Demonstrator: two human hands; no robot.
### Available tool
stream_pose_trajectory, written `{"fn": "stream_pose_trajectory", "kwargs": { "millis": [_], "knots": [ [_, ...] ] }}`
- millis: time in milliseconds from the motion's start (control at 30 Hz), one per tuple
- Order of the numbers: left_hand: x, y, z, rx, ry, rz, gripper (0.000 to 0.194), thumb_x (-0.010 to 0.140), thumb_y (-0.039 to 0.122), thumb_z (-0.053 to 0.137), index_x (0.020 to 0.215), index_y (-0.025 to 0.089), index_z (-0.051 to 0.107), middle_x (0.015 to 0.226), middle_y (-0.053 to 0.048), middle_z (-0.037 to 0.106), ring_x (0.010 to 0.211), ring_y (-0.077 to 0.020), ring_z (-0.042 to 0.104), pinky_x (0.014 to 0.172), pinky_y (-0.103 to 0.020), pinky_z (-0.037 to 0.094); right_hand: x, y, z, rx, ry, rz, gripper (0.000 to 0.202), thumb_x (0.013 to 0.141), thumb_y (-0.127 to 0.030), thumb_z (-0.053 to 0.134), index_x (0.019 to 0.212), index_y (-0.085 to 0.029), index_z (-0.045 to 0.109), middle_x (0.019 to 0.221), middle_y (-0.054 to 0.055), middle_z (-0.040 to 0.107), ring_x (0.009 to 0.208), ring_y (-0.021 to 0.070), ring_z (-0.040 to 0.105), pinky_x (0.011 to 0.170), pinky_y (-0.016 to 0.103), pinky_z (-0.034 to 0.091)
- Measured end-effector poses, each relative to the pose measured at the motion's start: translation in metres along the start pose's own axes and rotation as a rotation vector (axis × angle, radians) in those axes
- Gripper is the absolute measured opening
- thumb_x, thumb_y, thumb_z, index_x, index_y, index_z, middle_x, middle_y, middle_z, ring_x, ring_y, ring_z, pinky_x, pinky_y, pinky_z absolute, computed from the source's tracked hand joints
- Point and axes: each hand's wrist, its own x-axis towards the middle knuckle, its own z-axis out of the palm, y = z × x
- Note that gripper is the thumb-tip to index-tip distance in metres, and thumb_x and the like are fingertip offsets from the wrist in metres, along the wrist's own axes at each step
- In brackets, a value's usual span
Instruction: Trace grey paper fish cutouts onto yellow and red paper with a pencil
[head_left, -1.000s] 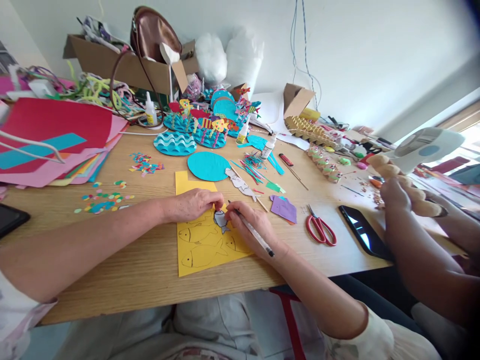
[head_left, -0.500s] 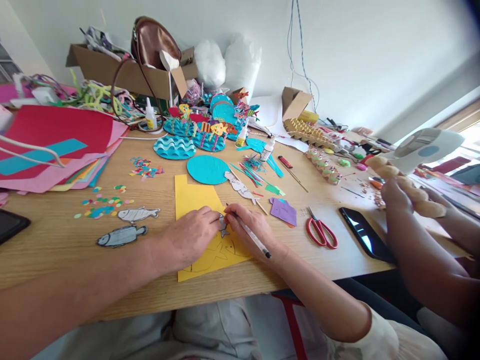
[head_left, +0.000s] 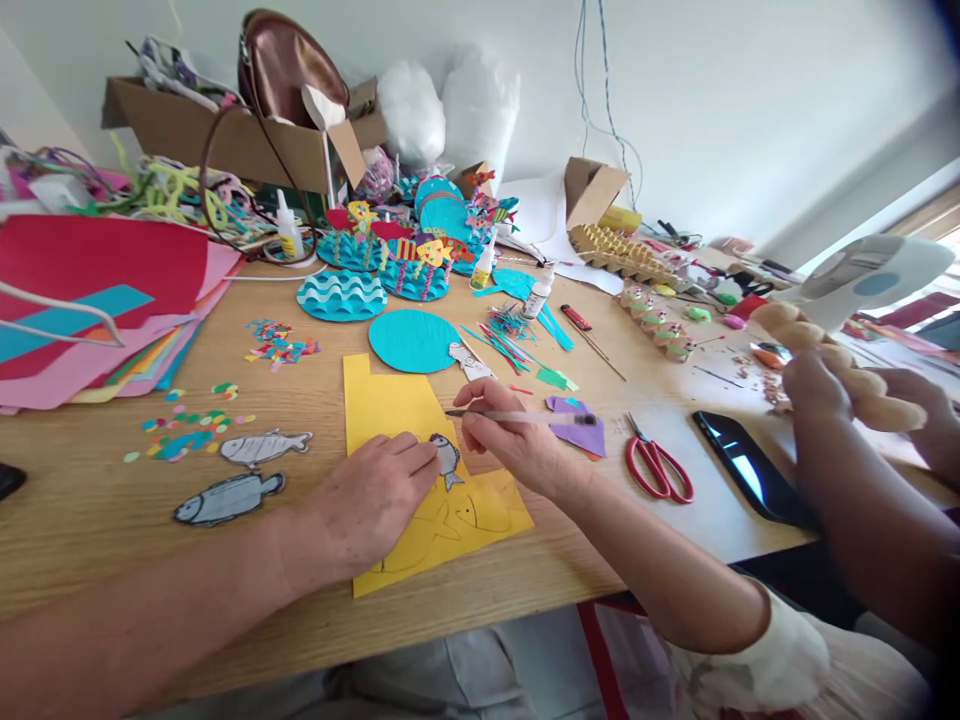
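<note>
Yellow paper (head_left: pixel 382 400) with fish outlines drawn on it lies in front of me. A small grey paper fish (head_left: pixel 447 458) rests on it, its left edge touched by the fingertips of my left hand (head_left: pixel 382 490). Those fingers lie together, flat on the sheet. My right hand (head_left: pixel 510 435) is raised just right of the fish, pinching a pen (head_left: pixel 517 416) whose tip points left, above the paper's right edge. Two more cut-out fish, one white (head_left: pixel 266 447) and one grey (head_left: pixel 229 499), lie left of the yellow paper.
Red-handled scissors (head_left: pixel 658 468) and a phone (head_left: pixel 750 470) lie to the right. Beyond them another person's hands hold an egg-carton strip (head_left: pixel 840 370). A blue paper oval (head_left: pixel 412 341), glue bottles and sea-themed paper crafts stand behind. Coloured sheets (head_left: pixel 97 300) lie at the left.
My right hand has lifted away from the paper fish with the pen, which has swung nearly level. More of the fish and the drawn outlines now shows. The whole view has shifted slightly.
</note>
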Motion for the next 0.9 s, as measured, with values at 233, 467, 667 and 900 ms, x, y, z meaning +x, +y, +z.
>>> {"fn": "stream_pose_trajectory", "kwargs": {
  "millis": [233,467,667,900],
  "knots": [
    [-0.003,-0.001,0.008,0.032,0.047,0.008,0.025,0.087,0.008,0.044,0.108,0.012,0.057,0.11,-0.01,0.059,0.09,-0.0228,0.053,0.077,-0.038,0.048,0.01,0.006,0.011,0.207,-0.067,0.146,0.005,0.075,-0.016,0.044,0.075,-0.019,0.048,0.056,-0.007,0.043,0.048,0.0084,0.04,0.044,0.02,0.031],
    [-0.004,0.001,0.006,0.014,0.04,0.009,0.03,0.086,0.008,0.042,0.112,0.011,0.057,0.111,-0.011,0.06,0.092,-0.024,0.054,0.078,-0.039,0.049,0.006,0.012,0.02,0.121,-0.035,0.013,0.006,0.075,-0.014,0.047,0.073,-0.019,0.05,0.059,-0.006,0.045,0.05,0.0073,0.04,0.046,0.019,0.031],
    [-0.002,0.002,0.004,0.012,0.034,0.018,0.033,0.084,0.009,0.042,0.112,0.008,0.058,0.108,-0.012,0.061,0.091,-0.0243,0.055,0.079,-0.039,0.049,0.005,0.012,0.022,-0.016,-0.012,-0.008,0.012,0.072,-0.009,0.048,0.073,-0.02,0.048,0.056,-0.007,0.048,0.049,0.0075,0.041,0.047,0.019,0.031],
    [-0.003,0.001,0.004,0.013,-0.008,0.016,0.035,0.085,0.01,0.041,0.117,0.007,0.057,0.11,-0.013,0.06,0.092,-0.0245,0.055,0.077,-0.038,0.05,0.005,0.015,0.023,0.013,-0.002,0.003,0.01,0.071,-0.01,0.047,0.073,-0.02,0.048,0.058,-0.006,0.05,0.049,0.0075,0.043,0.048,0.019,0.033]
  ]
}}
